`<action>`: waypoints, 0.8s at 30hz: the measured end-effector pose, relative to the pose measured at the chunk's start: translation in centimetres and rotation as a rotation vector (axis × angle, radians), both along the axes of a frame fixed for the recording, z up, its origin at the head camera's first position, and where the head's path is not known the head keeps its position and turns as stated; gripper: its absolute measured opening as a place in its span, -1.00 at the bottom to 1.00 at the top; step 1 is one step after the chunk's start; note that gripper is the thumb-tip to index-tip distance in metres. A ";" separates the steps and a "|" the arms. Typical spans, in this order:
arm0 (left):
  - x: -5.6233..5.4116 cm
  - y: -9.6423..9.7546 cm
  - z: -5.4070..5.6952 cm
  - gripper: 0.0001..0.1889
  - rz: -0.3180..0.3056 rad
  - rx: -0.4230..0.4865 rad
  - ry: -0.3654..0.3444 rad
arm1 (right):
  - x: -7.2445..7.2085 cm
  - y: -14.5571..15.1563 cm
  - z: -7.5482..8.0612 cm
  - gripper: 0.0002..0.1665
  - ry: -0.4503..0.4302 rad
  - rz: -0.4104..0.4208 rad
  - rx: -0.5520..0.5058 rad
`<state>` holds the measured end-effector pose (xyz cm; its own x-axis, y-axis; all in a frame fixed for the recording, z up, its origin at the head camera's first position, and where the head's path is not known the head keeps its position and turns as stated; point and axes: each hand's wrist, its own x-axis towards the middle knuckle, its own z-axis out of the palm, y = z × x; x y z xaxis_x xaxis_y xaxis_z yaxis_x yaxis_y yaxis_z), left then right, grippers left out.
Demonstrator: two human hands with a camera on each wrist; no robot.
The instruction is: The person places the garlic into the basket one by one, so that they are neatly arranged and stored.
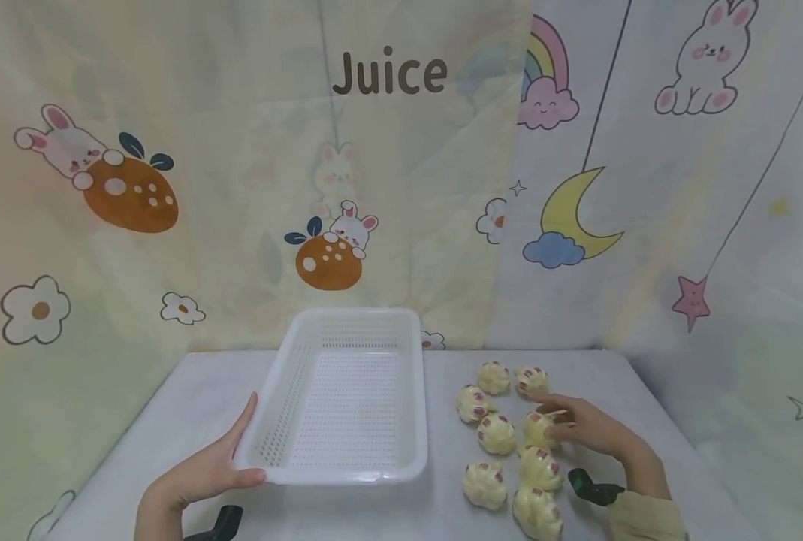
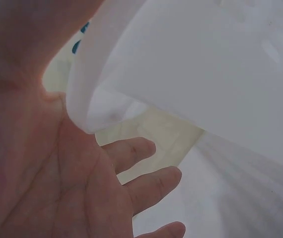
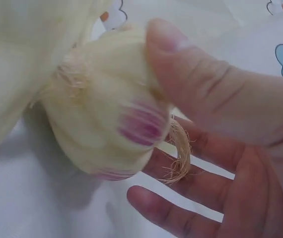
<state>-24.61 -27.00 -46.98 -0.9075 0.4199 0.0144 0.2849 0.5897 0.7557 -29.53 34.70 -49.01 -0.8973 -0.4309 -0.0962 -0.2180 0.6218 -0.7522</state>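
Note:
My left hand [image 1: 201, 469] holds the front left corner of a white plastic basket [image 1: 415, 406]. Its thumb lies along the front rim, and the other fingers spread below the basket wall [image 2: 191, 64] in the left wrist view. On the right, my right hand [image 1: 593, 428] has its thumb and fingers around a pale garlic bulb [image 1: 536, 430] with purple patches. In the right wrist view the thumb [image 3: 201, 79] lies against this bulb [image 3: 102, 104], with fingers behind it and stringy roots [image 3: 181, 148] showing. The bulb is still among the others.
Several more garlic bulbs [image 1: 496, 434] lie in a loose cluster on the white table [image 1: 455, 518], right of the basket. A patterned curtain [image 1: 239, 188] hangs behind the table. Dark wrist devices [image 1: 593, 490] sit by both wrists.

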 end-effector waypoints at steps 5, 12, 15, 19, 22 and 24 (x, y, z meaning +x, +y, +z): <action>0.0 -0.2 0.0 0.20 0.001 0.013 -0.030 | 0.3 -0.1 0.4 -0.20 -0.022 0.018 0.021; -0.1 -0.1 0.3 0.22 -0.014 0.022 -0.058 | 0.4 0.0 0.6 -0.17 -0.025 0.043 0.056; -0.2 0.0 0.4 0.22 -0.020 0.031 -0.076 | 0.2 0.1 0.2 -0.17 -0.041 0.056 0.046; -0.3 -0.1 0.3 0.22 -0.018 0.029 -0.074 | 0.0 0.2 -0.2 -0.19 -0.043 0.074 0.027; -0.3 0.0 0.3 0.23 -0.012 0.020 -0.087 | 0.0 0.2 -0.2 -0.22 -0.036 0.070 0.021; -0.3 0.1 0.5 0.23 -0.006 0.006 -0.100 | 0.0 0.3 -0.2 -0.26 -0.033 0.061 0.017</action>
<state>-24.90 -26.92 -46.46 -0.9020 0.4254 -0.0737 0.2111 0.5836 0.7842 -29.50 34.99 -49.22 -0.8654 -0.4830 -0.1335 -0.2311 0.6211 -0.7489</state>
